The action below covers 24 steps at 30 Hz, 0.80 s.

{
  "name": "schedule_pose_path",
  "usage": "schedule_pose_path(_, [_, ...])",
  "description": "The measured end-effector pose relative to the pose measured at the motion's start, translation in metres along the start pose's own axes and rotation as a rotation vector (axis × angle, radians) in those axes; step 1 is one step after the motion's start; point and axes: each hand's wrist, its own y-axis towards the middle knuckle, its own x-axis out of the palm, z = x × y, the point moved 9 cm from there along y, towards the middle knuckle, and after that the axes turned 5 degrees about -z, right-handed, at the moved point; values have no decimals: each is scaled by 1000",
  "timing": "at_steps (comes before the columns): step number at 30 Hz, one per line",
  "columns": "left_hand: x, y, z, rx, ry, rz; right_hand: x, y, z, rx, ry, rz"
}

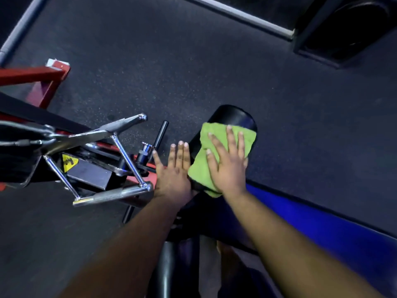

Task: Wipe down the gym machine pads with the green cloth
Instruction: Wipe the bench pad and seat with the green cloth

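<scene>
A black cylindrical roller pad [234,116] of the gym machine lies in the middle of the view. The green cloth [202,168] is draped over its top. My right hand [227,164] lies flat on the cloth, fingers spread, pressing it onto the pad. My left hand [174,168] rests flat against the pad's left side, fingers straight and together, holding nothing. Both forearms reach in from the bottom of the frame.
A chrome cable handle [120,158] hangs to the left, over the machine's red and black frame [90,171] with a yellow warning sticker [69,162]. A black pin [161,134] sticks up beside my left hand. Dark rubber floor [171,61] surrounds everything; a blue strip [322,224] runs at the right.
</scene>
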Motion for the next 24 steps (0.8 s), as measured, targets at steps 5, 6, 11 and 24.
schedule_pose_path(5, [1,3,0,-5,-18,-2,-45,76,32,177,180,188])
schedule_pose_path(6, [2,3,-1,-9,-21,6,-41,67,35,187,220,245])
schedule_pose_path(11, [1,2,-2,-12,29,-3,26,-34,30,325,659,260])
schedule_pose_path(24, [1,-2,2,43,5,66,6,1,-26,10,-85,8])
